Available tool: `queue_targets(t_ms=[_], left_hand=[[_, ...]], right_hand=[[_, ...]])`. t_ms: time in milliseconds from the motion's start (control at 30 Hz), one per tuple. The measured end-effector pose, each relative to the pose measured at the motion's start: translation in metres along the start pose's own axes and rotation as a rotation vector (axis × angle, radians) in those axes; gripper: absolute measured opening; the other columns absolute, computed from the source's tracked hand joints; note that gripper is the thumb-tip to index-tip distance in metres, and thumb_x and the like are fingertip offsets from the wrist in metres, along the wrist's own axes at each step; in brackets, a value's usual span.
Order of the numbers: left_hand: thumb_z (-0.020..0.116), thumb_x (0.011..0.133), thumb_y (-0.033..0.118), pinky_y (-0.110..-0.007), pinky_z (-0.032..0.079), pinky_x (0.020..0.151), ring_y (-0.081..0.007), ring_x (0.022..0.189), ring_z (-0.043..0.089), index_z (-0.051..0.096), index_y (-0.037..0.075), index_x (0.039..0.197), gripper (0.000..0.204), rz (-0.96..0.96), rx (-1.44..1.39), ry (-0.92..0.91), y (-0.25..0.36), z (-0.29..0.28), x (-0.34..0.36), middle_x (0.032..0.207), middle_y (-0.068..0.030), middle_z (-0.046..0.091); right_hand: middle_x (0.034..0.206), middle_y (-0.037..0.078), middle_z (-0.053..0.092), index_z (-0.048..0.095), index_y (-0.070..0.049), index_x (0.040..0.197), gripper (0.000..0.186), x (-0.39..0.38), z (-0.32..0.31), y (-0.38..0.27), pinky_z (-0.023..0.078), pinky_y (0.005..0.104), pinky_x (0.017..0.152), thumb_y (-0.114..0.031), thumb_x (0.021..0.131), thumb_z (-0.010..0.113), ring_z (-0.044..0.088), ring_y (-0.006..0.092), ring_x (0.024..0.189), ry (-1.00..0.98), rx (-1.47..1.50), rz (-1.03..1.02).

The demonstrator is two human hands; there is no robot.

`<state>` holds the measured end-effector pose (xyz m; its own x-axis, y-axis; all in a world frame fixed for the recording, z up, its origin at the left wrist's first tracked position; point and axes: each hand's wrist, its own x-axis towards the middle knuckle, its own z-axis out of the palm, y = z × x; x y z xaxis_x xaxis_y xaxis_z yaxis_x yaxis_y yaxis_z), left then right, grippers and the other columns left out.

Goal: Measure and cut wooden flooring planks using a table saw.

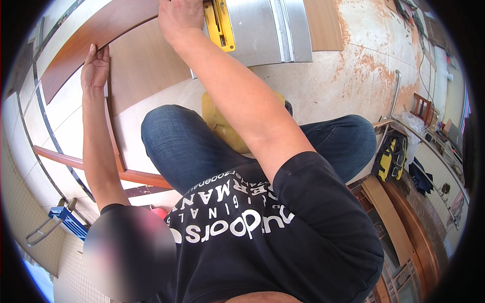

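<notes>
A long reddish-brown wooden plank [113, 28] slants across the upper left. My left hand [96, 70] grips its near edge, palm turned up, the fingers partly behind the wood. At the plank's right end, my right hand [181, 20] is closed on it, with the fingertips cut off by the top of the picture. Right beside that hand is a yellow slotted insert [220, 25] set in a silver metal saw table [252, 35]. A metal rail [283, 30] crosses the table. Any blade is too unclear to make out.
A light brown board [141, 76] lies below the plank, and another [323, 25] shows beyond the saw table. A yellow stool-like object [222, 123] sits between my knees. Reddish dust [371, 76] covers floor tiles at right. A yellow-black bag [390, 157] and metal rails [424, 136] stand farther right.
</notes>
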<state>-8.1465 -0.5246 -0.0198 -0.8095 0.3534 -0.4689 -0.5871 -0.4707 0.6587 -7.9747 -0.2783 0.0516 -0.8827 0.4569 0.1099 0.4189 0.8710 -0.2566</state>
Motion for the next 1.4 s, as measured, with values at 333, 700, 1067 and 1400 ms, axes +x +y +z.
queue_targets(t_ms=[333, 700, 1067, 1400], left_hand=[[0.058, 0.1, 0.008, -0.041, 0.045, 0.114, -0.025, 0.114, 0.061, 0.061, -0.002, 0.107, 0.013, 0.0, 0.008, -0.014, -0.002, -0.001, -0.003, 0.107, -0.0121, 0.067], [0.057, 0.1, 0.008, -0.042, 0.045, 0.114, -0.0251, 0.115, 0.06, 0.06, -0.001, 0.109, 0.013, 0.009, 0.019, 0.004, -0.002, -0.003, -0.01, 0.108, -0.0122, 0.066], [0.057, 0.101, 0.01, -0.04, 0.045, 0.114, -0.0242, 0.115, 0.06, 0.06, -0.001, 0.109, 0.014, 0.003, 0.027, -0.004, -0.006, 0.002, -0.02, 0.108, -0.0116, 0.066], [0.057, 0.101, 0.011, -0.039, 0.044, 0.115, -0.0237, 0.116, 0.059, 0.061, 0.0, 0.108, 0.014, -0.014, 0.018, -0.006, -0.004, -0.004, -0.019, 0.108, -0.0111, 0.066]], right_hand=[[0.161, 0.02, 0.025, 0.028, 0.0, 0.154, 0.055, -0.003, 0.008, 0.002, 0.014, 0.0445, 0.124, -0.01, 0.1, 0.037, 0.021, 0.0327, 0.15, 0.058, 0.006, -0.001], [0.16, 0.021, 0.026, 0.029, 0.001, 0.153, 0.055, -0.009, 0.004, 0.001, 0.016, 0.0447, 0.124, -0.009, 0.099, 0.039, 0.022, 0.0336, 0.15, 0.051, 0.011, -0.015], [0.16, 0.022, 0.025, 0.028, 0.002, 0.153, 0.056, -0.013, 0.003, 0.002, 0.016, 0.0449, 0.124, -0.008, 0.1, 0.04, 0.022, 0.0341, 0.15, 0.043, 0.021, -0.016], [0.16, 0.021, 0.026, 0.029, 0.001, 0.153, 0.055, -0.014, 0.005, 0.001, 0.016, 0.0447, 0.124, -0.01, 0.1, 0.039, 0.023, 0.0334, 0.15, 0.05, 0.035, -0.002]])
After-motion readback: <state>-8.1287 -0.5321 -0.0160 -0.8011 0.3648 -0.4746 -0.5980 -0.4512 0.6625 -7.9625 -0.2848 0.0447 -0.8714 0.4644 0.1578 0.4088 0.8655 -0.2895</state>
